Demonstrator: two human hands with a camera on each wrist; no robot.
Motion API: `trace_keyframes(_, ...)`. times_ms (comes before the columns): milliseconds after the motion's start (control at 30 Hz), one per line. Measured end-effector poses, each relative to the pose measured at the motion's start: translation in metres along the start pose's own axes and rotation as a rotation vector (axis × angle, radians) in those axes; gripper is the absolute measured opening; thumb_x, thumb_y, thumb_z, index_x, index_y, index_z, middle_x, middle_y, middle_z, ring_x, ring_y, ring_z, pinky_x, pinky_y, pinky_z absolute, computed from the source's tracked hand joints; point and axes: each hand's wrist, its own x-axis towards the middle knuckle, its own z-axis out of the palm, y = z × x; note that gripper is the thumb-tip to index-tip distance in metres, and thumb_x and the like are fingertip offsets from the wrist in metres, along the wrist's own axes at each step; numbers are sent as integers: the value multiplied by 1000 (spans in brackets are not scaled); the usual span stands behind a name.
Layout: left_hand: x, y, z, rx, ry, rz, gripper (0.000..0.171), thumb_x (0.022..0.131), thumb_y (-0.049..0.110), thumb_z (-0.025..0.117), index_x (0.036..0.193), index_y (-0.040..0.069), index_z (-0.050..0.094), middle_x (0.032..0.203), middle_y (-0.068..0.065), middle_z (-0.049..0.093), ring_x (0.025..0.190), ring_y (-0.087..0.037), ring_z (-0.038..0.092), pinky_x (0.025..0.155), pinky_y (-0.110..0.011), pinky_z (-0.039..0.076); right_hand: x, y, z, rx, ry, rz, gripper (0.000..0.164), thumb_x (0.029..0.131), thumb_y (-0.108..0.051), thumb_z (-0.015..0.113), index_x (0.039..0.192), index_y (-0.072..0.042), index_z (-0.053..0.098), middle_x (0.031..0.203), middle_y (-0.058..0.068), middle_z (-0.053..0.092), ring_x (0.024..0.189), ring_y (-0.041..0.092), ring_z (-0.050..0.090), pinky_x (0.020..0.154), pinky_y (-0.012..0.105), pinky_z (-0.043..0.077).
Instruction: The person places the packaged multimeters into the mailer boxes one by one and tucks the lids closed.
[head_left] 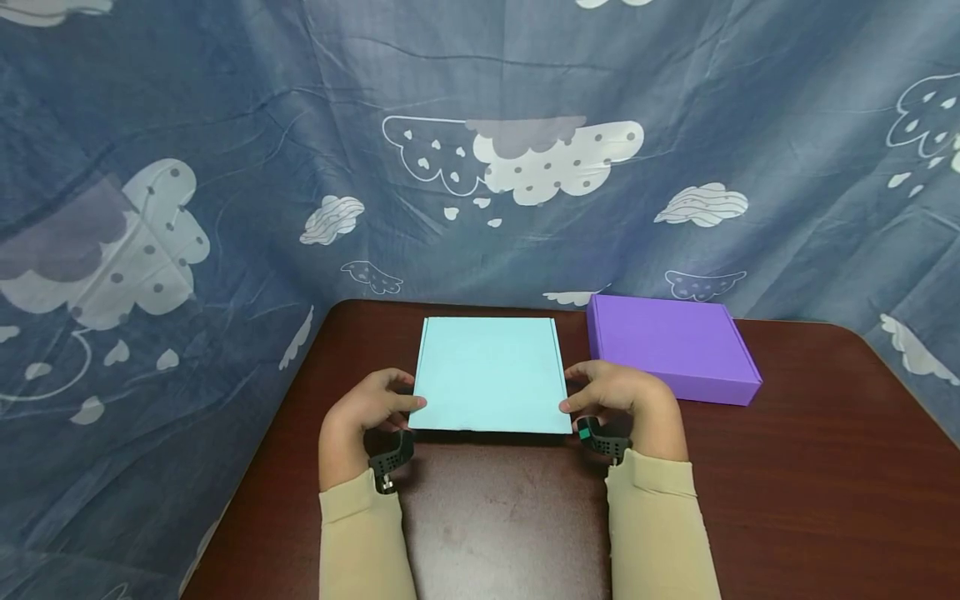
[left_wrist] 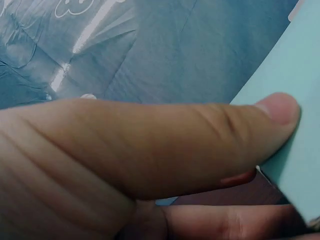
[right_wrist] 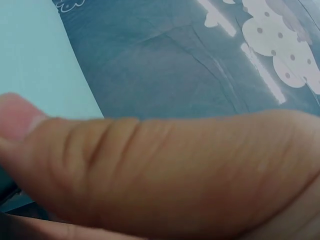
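Observation:
A flat, pale turquoise box [head_left: 491,375], its lid closed, is held between both hands over the middle of the table. At its left side the left hand [head_left: 370,406] grips the near corner, thumb on the top face and other fingers lower down. The right hand [head_left: 618,390] grips the opposite side the same way. Each wrist view shows a thumb large in front, pressing on the turquoise surface; the fingers under the box are mostly hidden. A dark strip shows below the box's near edge, but I cannot tell whether its far edge touches the table.
A closed purple box [head_left: 667,337] lies on the dark brown wooden table [head_left: 825,467], just right of the turquoise one and behind the right hand. Blue cloth with white clouds [head_left: 480,75] hangs behind the table and along its left side.

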Motion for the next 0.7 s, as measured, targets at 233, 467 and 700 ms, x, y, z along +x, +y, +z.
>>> trace_keyframes(233, -1, 2, 0, -3, -5, -5, 51, 84, 18, 71, 127, 4, 48, 92, -15, 61, 66, -25, 63, 63, -38, 51, -1, -2, -1, 0, 8, -17, 80, 79, -22, 76, 141, 0, 29, 91, 12, 68, 81, 25, 66, 65, 37, 48)
trace_keyframes(467, 0, -1, -1, 4, -34, -15, 50, 85, 22, 70, 124, 3, 46, 87, -14, 60, 69, -26, 61, 64, -39, 49, -1, -2, -1, -2, 16, -3, 79, 78, -22, 77, 139, -2, 32, 96, 11, 67, 87, 26, 66, 68, 37, 49)
trace_keyframes(700, 1, -3, 0, 18, -3, -30, 51, 82, 24, 73, 122, 3, 49, 87, -14, 61, 64, -26, 61, 59, -38, 50, -3, -3, 3, -54, 56, 19, 72, 77, -24, 77, 134, -1, 40, 105, 11, 62, 89, 25, 65, 71, 38, 50)
